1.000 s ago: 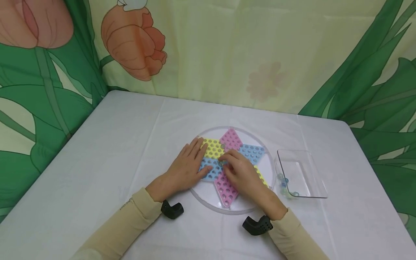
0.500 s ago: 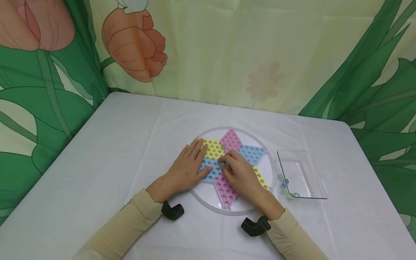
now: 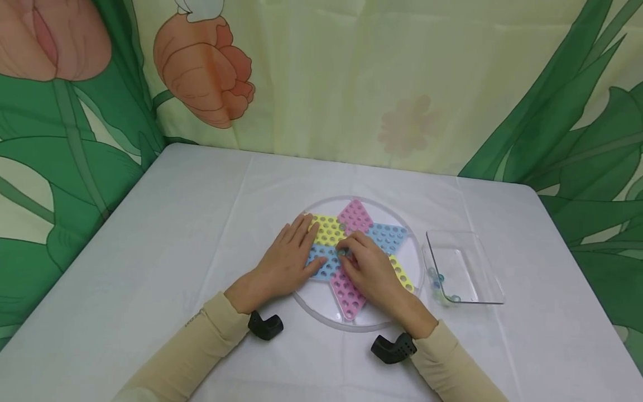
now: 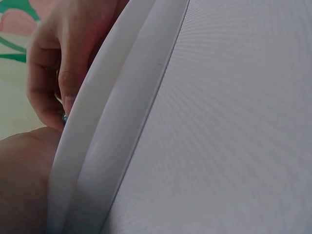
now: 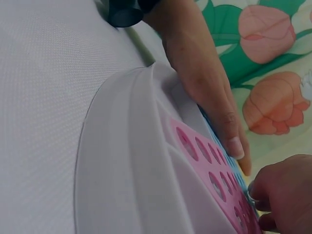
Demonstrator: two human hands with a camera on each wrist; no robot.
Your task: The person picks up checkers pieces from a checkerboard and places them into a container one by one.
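Observation:
A round clear board (image 3: 321, 310) with a pink, yellow and blue star of holes (image 3: 387, 235) lies mid-table. My left hand (image 3: 288, 261) rests flat on the board's left side, fingers straight over the yellow and blue points. My right hand (image 3: 365, 267) sits over the star's centre, its curled fingertips pinching a small bluish marble (image 3: 343, 253). In the right wrist view the pink holes (image 5: 202, 151) run past the left hand (image 5: 209, 92) toward the right hand's knuckles (image 5: 282, 195). The left wrist view shows the board's rim (image 4: 122, 112) and the right hand's fingers (image 4: 58, 73) on the marble (image 4: 64, 117).
A clear rectangular tray (image 3: 464, 268) with several marbles (image 3: 442, 287) in its near corner stands right of the board. White cloth covers the table (image 3: 176, 223). A flower-print curtain (image 3: 351, 78) hangs behind. Black wrist mounts (image 3: 265, 325) sit near both sleeves.
Almost nothing has moved. Both hands stay where they were on the board; the right hand's fingertips have shifted very slightly at the star's centre.

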